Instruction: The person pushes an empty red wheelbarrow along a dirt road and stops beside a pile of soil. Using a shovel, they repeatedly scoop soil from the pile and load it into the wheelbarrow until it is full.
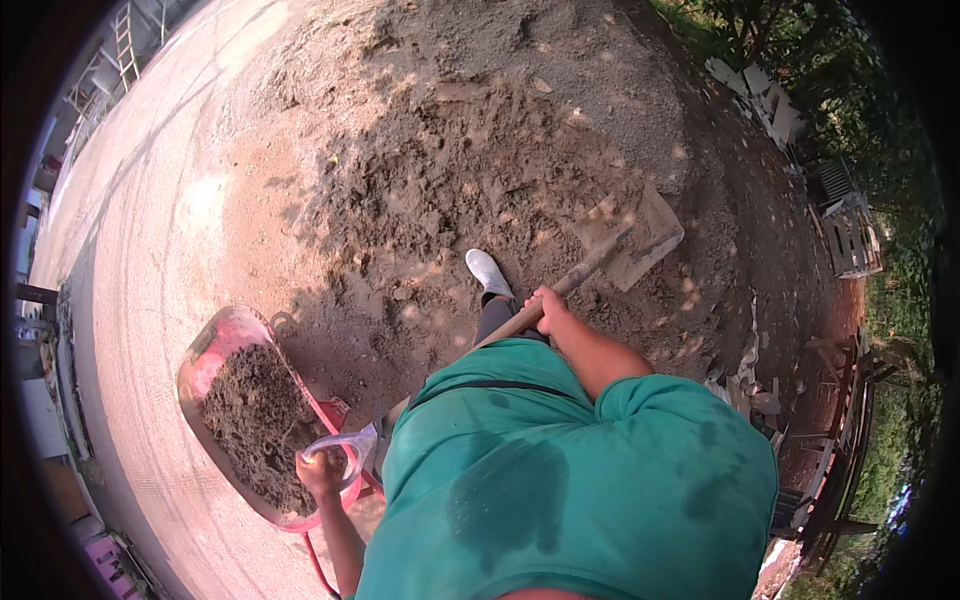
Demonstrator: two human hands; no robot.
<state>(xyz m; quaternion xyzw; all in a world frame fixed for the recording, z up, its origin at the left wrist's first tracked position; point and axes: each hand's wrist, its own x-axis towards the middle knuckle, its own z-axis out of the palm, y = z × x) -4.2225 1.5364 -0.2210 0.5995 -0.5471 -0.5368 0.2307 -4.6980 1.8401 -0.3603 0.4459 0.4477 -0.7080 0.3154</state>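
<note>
A shovel (580, 272) runs slantwise across my front, its wooden shaft rising from lower left to upper right. My left hand (321, 472) is closed on the pale D-shaped grip at its lower end. Farther along, my right hand (546, 308) wraps around the shaft, just below the blade. The broad, dirt-smeared blade (650, 240) is over the dark soil at the right, with little on it; whether it touches the ground I cannot tell. On my left stands a red wheelbarrow (225, 330), heaped with dark, damp soil (262, 420). My left hand is over its near side.
Loose dark soil (430, 170) spreads ahead of me, with a grey gravel heap (600, 70) behind it. My white shoe (487, 270) stands at its edge. Pale paved ground (140, 250) lies left. Broken slabs (770, 100), a slatted crate (850, 240) and greenery line the right.
</note>
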